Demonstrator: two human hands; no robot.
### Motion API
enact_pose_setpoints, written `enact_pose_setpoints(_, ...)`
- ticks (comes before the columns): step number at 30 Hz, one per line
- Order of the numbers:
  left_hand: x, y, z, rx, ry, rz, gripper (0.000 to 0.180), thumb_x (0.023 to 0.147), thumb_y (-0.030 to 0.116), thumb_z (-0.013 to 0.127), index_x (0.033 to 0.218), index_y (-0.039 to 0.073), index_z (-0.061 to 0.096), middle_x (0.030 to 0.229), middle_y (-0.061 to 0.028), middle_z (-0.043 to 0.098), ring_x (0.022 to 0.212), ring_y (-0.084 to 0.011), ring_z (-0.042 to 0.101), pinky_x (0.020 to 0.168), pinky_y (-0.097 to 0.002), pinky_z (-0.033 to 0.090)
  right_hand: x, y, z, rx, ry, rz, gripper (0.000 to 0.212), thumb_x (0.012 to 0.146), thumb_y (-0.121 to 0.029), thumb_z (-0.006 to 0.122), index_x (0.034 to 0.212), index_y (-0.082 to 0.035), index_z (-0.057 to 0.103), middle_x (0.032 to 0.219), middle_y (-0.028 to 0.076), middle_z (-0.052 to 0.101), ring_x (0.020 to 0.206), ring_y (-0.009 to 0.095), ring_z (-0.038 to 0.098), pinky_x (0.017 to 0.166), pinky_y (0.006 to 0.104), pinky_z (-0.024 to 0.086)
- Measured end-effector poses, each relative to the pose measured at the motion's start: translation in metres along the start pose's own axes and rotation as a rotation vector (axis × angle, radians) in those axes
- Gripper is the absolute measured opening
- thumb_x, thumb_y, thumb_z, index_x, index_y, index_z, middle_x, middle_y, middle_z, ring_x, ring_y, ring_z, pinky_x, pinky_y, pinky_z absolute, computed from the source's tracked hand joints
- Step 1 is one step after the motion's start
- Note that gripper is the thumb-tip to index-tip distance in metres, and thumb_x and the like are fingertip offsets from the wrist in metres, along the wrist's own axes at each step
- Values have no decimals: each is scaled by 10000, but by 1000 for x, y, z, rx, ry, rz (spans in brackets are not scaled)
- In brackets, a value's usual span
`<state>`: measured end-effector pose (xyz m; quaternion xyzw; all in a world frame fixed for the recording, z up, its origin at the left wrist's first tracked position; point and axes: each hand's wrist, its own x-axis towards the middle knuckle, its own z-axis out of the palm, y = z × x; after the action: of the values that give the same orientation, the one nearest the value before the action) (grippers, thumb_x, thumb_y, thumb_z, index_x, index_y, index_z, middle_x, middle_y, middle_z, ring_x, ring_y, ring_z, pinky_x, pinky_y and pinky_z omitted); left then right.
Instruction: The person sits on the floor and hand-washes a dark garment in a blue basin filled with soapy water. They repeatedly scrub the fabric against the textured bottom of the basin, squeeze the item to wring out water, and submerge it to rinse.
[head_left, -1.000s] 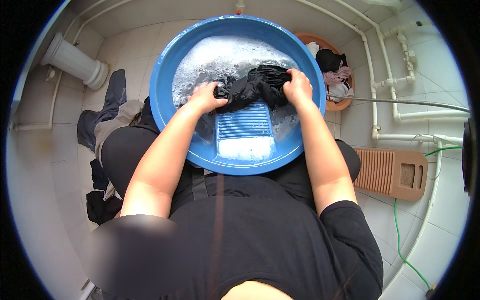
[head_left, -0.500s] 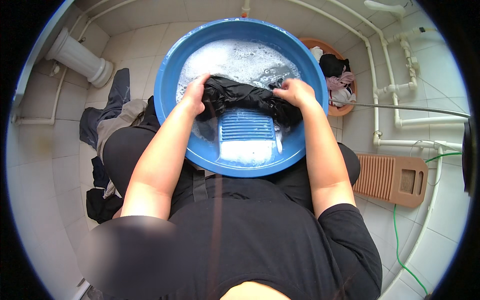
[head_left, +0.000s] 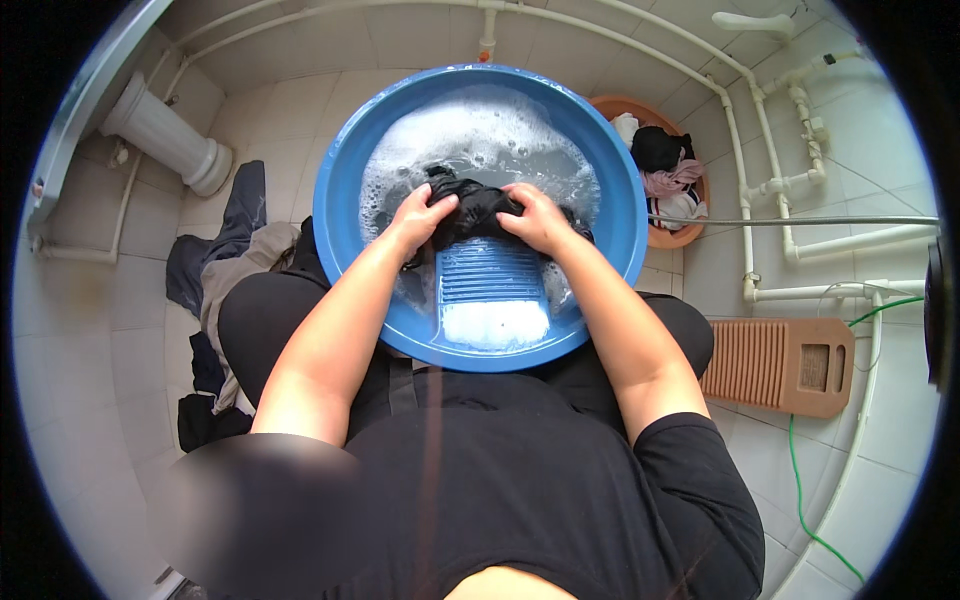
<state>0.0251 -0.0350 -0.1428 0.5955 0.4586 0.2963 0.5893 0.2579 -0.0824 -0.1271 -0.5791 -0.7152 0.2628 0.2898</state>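
A wet black garment (head_left: 470, 207) is bunched between my two hands, over the top end of a blue ribbed washboard (head_left: 490, 270). Its kind cannot be made out; the ends trail into the water. My left hand (head_left: 420, 222) is closed on its left part, thumb toward the middle. On the other side my right hand (head_left: 538, 220) grips the cloth with bent fingers. Both hands are inside a large blue basin (head_left: 335, 240) between my legs. White suds (head_left: 480, 115) cover much of the grey water at the far side.
An orange basin (head_left: 697, 232) of clothes stands at the far right, near white wall pipes (head_left: 745, 180). A brown washboard (head_left: 780, 366) and a green hose (head_left: 797, 470) lie to the right. Clothes (head_left: 240, 255) lie on the left floor, by a white pedestal (head_left: 165, 135).
My hands have come closer together, the right one moving left, and the stretched black garment is now bunched over the washboard's top. The basin appears slightly lower in view.
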Motion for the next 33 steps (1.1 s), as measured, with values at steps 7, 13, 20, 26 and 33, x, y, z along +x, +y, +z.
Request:
enact_pose_setpoints(7,-26,50,30,-1236,-195,-388,538,833,532,522,1068,49,557,1027,-129,594,974,-268,573,881,-441,454,-15,-126,3,565,121,-174,356,681,-68,575,1030,-35,513,985,102,531,923,198,533,833,306,423)
enact_pose_setpoints(13,-42,18,67,-933,-90,270,524,904,472,383,1186,41,482,1062,-120,590,948,-221,579,866,-368,461,-29,-138,8,47,206,-533,249,649,-251,676,812,-96,570,798,70,591,743,260,601,650,356,489)
enact_pose_setpoints(20,-36,51,74,-1048,45,-483,280,877,310,529,993,58,569,880,-46,607,817,-176,579,733,-337,485,-16,-85,16,7,447,-149,193,736,-205,621,615,-63,568,642,126,567,590,307,562,534,369,453)
enact_pose_setpoints(26,-28,20,53,-1150,-80,-455,453,888,480,432,974,63,585,854,-97,618,745,-200,591,726,-340,482,-22,-106,26,111,303,-228,213,740,-260,608,646,-73,571,654,137,563,627,323,570,565,395,454)
enact_pose_setpoints(33,-19,120,21,-1059,62,-111,367,896,300,490,1119,9,511,1069,-139,592,990,-264,577,929,-381,432,20,18,-18,357,639,607,479,839,-472,554,817,7,565,765,175,613,724,299,581,709,393,451)
